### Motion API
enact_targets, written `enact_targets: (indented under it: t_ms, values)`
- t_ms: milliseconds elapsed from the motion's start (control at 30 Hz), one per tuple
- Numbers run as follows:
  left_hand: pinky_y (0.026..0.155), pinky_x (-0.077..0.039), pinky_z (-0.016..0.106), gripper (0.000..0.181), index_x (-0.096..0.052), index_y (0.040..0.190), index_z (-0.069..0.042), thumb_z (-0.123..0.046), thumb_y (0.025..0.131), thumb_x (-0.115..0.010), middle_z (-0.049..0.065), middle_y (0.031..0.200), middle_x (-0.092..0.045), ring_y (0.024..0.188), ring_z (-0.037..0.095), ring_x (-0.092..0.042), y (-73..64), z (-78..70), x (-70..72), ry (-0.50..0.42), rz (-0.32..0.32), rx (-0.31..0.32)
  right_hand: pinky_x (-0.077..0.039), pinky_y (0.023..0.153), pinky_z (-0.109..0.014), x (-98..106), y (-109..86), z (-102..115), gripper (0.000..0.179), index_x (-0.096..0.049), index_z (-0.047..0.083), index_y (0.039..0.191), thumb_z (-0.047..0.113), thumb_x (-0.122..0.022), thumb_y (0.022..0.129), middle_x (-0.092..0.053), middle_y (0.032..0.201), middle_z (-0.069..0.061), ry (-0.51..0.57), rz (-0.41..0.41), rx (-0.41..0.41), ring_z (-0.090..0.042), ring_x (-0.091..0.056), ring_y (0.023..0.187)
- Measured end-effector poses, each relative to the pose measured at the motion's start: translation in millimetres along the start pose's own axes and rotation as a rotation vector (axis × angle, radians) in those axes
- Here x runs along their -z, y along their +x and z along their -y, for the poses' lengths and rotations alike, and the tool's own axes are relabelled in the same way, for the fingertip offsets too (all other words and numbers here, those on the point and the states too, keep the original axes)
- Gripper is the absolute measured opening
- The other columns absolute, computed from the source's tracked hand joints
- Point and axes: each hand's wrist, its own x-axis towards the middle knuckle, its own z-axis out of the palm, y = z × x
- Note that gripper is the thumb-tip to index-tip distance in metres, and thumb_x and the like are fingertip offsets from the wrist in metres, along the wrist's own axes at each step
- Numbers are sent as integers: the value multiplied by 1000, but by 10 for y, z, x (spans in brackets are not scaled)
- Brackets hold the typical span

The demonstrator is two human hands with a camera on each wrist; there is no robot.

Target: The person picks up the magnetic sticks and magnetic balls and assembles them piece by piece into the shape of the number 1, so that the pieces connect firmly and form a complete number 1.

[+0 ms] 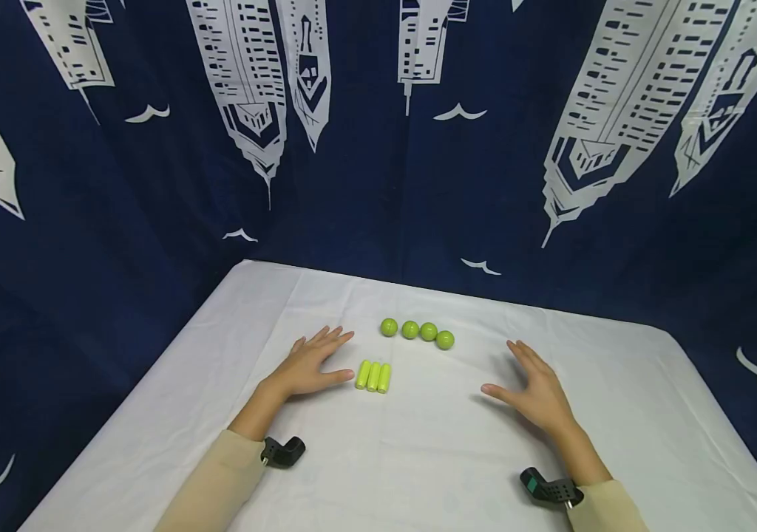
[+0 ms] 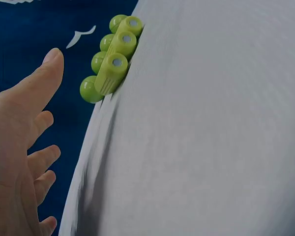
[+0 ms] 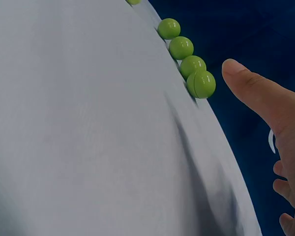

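Three short yellow-green cylinders lie side by side on the white cloth; in the left wrist view a cylinder shows a grey disc in its end. Behind them, several shiny green balls form a slanting row. Just left of the cylinders is my left hand, fingers spread and thumb pointing at the nearest one, holding nothing. My right hand is farther right, also with spread fingers and nothing in its grasp. From the right wrist, its thumb appears close beside the end ball of the row.
A white cloth with faint creases covers the table. Beyond its far edge hangs a dark blue curtain printed with white buildings and birds. Black wrist devices are strapped on the left and right arms, by beige sleeves.
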Motion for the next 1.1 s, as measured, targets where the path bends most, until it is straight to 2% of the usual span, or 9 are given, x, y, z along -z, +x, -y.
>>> enact_targets:
  t_ms: [167,267,400,567,700,833,1100]
  values:
    - [109,-23,59,70,-42,149,-19,-52,91,-61,9,151,-40,142,31,-30,55,-64,-51,-49,-7,-61,-26,105,-64,-34,71,28,97,-39,1,146,51,-80,75,-33,150,-26,31,14,-16,-48,-29,136]
    - [110,-28,50,66,-45,147,-16,-49,92,-61,7,148,-45,138,29,-36,91,-92,-90,-82,-19,-72,-26,105,-63,-55,108,52,95,-39,0,146,49,-80,75,-34,150,-25,64,19,-25,-47,-29,137]
    - [107,-35,42,58,-51,141,-11,-42,94,-62,9,139,-54,129,25,-49,134,-140,-144,-159,-58,-21,-27,106,-61,-99,174,98,93,-41,0,144,48,-80,76,-37,148,-24,98,19,-26,-45,-31,136]
    - [92,-48,39,44,-61,128,-2,-27,93,-67,9,114,-68,102,20,-64,185,-217,-200,-238,-123,29,-28,106,-59,-159,259,169,91,-41,1,144,49,-79,77,-39,147,-24,115,32,-39,-44,-33,135]
    - [79,-50,34,38,-64,121,1,-23,91,-69,3,94,-68,84,14,-62,202,-282,-201,-217,-145,43,-29,106,-59,-200,327,209,90,-41,1,145,50,-78,78,-39,147,-24,118,43,-49,-43,-34,135]
    - [67,-48,28,33,-67,115,1,-21,90,-70,-3,80,-63,70,9,-55,212,-327,-198,-189,-155,72,-30,106,-57,-251,397,224,89,-42,0,144,49,-78,78,-42,144,-25,123,47,-39,-43,-37,133]
    - [58,-45,26,24,-70,105,-2,-19,88,-71,-5,71,-59,61,8,-52,200,-387,-214,-222,-152,141,-31,107,-56,-346,518,293,86,-43,-1,143,47,-78,79,-44,143,-25,148,69,-18,-42,-39,132]
